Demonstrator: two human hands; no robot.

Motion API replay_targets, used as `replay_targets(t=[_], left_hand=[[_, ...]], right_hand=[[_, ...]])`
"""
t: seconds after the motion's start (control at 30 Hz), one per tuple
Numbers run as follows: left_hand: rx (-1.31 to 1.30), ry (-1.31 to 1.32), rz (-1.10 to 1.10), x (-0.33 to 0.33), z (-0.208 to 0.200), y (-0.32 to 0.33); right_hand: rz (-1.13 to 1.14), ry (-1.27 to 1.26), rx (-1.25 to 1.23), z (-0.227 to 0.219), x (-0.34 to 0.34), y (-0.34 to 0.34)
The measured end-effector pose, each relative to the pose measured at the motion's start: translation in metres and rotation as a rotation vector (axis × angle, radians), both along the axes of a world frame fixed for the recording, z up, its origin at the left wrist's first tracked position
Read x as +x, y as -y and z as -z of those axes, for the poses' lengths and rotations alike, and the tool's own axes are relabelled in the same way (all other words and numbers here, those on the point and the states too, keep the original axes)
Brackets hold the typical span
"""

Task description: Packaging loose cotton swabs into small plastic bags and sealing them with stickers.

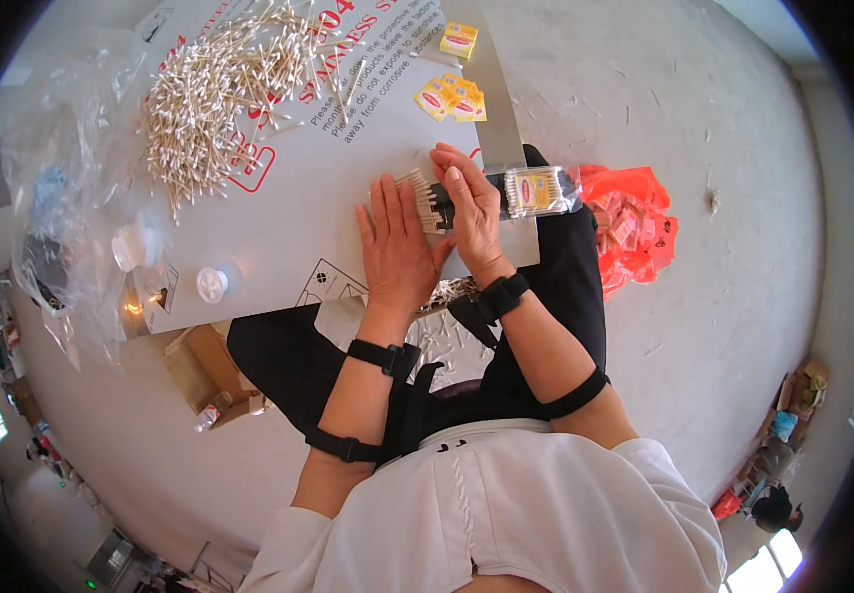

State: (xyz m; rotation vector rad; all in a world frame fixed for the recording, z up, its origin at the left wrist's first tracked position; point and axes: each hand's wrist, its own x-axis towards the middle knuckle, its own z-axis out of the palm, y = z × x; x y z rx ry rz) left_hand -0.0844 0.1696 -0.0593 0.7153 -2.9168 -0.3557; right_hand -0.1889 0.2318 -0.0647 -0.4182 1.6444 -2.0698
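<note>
Cotton swabs [417, 190] in a small row lie on the grey board [279, 217] that serves as a table across the person's lap. The left hand [395, 245] rests flat and open on the board, fingers extended, fingertips touching the row; it grips nothing. The right hand [469, 203] is curled down over the swabs and the open end of a clear plastic packet [538, 190], which already contains swabs and a yellow label. Whether the right hand is gripping the packet cannot be determined.

The board lies above a pale concrete floor [704, 119]. A large loose pile of swabs [214, 94] occupies its far left part. Small yellow labels [452, 99] lie beyond the hands. A white cap [212, 285] sits near the board's left edge. A crumpled clear bag [71, 178] lies left of the board; an orange bag [635, 227] lies on the floor at right.
</note>
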Motion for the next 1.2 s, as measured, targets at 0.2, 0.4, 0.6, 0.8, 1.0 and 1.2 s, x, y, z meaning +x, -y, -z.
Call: replay_targets(t=[0.2,0.4,0.6,0.8,1.0,1.2], left_hand=[[-0.043,-0.032,-0.026,-0.018,0.004,0.022],[-0.038,-0.043,-0.102,-0.019,0.005,0.010],[-0.001,-0.009,-0.100,-0.018,0.006,0.010],[0.026,-0.054,-0.111,-0.017,0.009,0.011],[0.010,-0.070,-0.111,-0.017,0.012,0.011],[-0.001,-0.065,-0.112,-0.017,0.011,0.011]], right_hand=[[0.005,-0.030,0.026,0.003,-0.002,0.002],[0.030,-0.085,0.096,0.005,-0.013,0.010],[-0.245,-0.583,0.324,-0.001,-0.030,0.010],[-0.362,-0.901,0.459,-0.007,-0.043,0.012],[-0.428,-0.983,0.458,-0.004,-0.052,0.016],[-0.458,-1.082,0.563,-0.006,-0.053,0.025]])
